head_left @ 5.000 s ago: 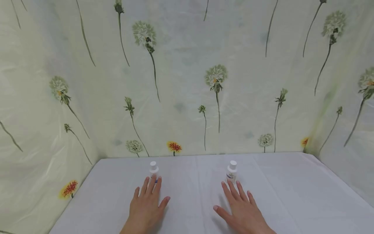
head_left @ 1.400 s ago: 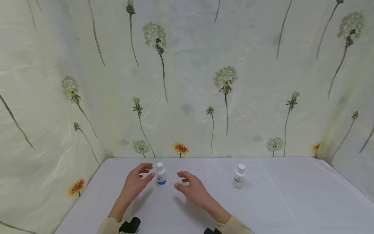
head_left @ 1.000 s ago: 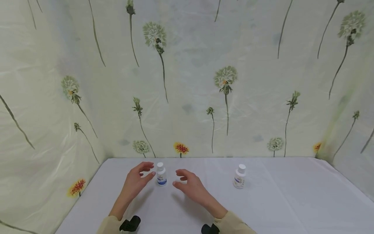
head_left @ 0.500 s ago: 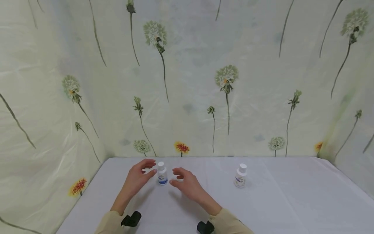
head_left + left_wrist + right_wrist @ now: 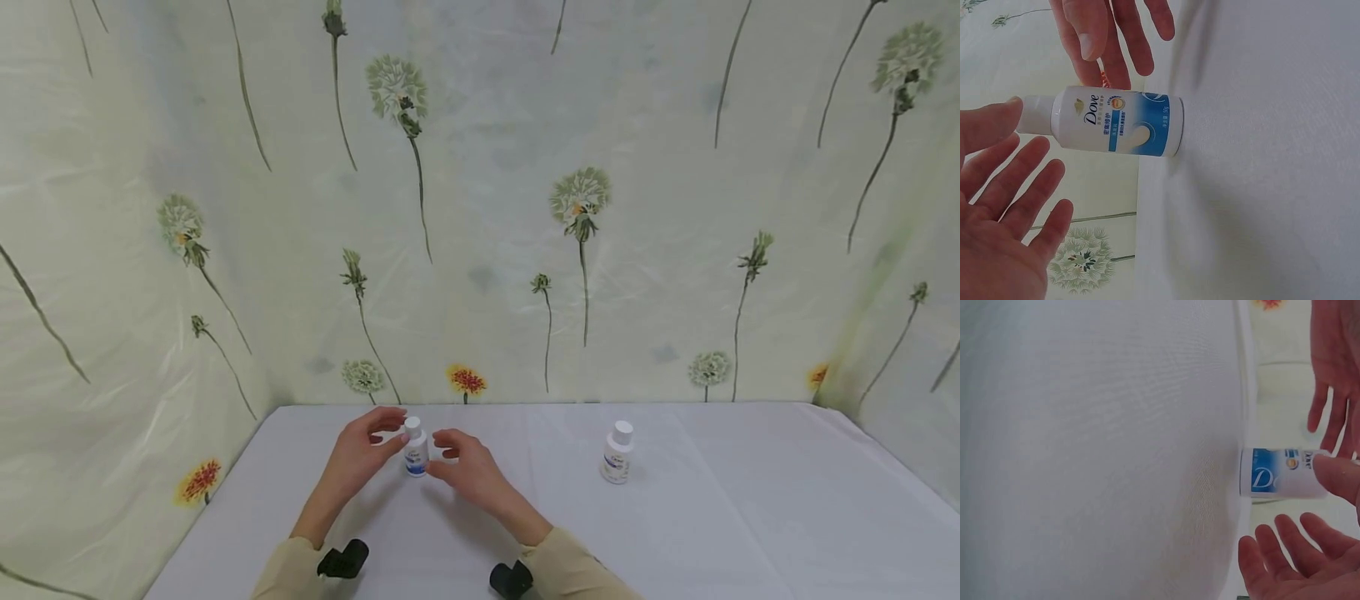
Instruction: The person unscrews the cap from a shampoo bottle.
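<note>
A small white Dove bottle (image 5: 416,454) with a blue lower label and white cap stands upright on the white-covered table. My left hand (image 5: 360,448) is at its left side, fingers spread and loosely bent; in the left wrist view the thumb overlaps the cap (image 5: 1036,114). My right hand (image 5: 476,475) is at the bottle's right, thumb and fingers parted and bent toward it. In the right wrist view, the right thumb (image 5: 1338,478) overlaps the bottle's upper part. A second white bottle (image 5: 617,457) with a white cap stands upright farther right.
A white cloth (image 5: 712,517) covers the table. Behind it and along both sides hangs a pale curtain (image 5: 480,208) printed with dandelions. Each sleeved wrist carries a black device, such as the left wrist's camera (image 5: 343,558).
Both hands were lying flat in front of the two bottles, then came to either side of the left bottle. Lately the right hand has moved left and the left hand slightly right, narrowing the gap.
</note>
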`<move>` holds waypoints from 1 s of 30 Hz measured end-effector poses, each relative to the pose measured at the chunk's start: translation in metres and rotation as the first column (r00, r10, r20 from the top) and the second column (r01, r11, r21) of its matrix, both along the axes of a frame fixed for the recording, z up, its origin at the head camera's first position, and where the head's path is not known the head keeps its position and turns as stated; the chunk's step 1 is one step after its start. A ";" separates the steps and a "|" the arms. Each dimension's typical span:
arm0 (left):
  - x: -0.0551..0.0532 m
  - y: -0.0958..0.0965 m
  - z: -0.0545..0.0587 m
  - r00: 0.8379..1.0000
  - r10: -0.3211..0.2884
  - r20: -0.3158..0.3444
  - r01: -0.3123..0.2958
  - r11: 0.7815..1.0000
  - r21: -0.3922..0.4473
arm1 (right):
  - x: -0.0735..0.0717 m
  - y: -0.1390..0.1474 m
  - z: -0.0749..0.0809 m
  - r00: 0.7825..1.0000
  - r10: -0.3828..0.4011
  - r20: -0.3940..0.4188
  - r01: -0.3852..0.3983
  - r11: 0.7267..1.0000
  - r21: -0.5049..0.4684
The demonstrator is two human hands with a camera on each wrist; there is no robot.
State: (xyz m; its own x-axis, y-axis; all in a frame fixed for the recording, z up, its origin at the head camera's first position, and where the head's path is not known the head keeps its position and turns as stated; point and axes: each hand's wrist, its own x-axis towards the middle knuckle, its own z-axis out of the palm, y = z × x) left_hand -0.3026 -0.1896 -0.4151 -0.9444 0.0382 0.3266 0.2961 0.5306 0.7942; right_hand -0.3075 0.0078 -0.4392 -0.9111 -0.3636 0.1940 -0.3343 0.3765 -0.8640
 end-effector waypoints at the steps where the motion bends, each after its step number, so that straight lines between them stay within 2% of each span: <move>1: -0.001 0.000 0.000 1.000 -0.001 -0.004 0.001 1.000 0.000 | -0.001 -0.001 0.000 1.000 -0.003 0.001 0.003 1.000 0.001; 12: -0.006 0.001 0.001 0.999 -0.027 -0.025 0.028 1.000 0.006 | -0.006 -0.008 -0.001 0.999 -0.001 0.041 0.001 1.000 -0.021; 23: -0.009 0.002 0.003 0.998 -0.047 -0.037 0.048 0.999 0.019 | -0.013 -0.018 -0.003 0.999 0.007 0.034 -0.005 0.997 -0.071; 30: -0.009 -0.001 0.003 0.998 -0.036 -0.043 0.036 0.999 0.012 | -0.012 -0.025 -0.005 0.999 -0.017 0.042 0.021 0.996 -0.085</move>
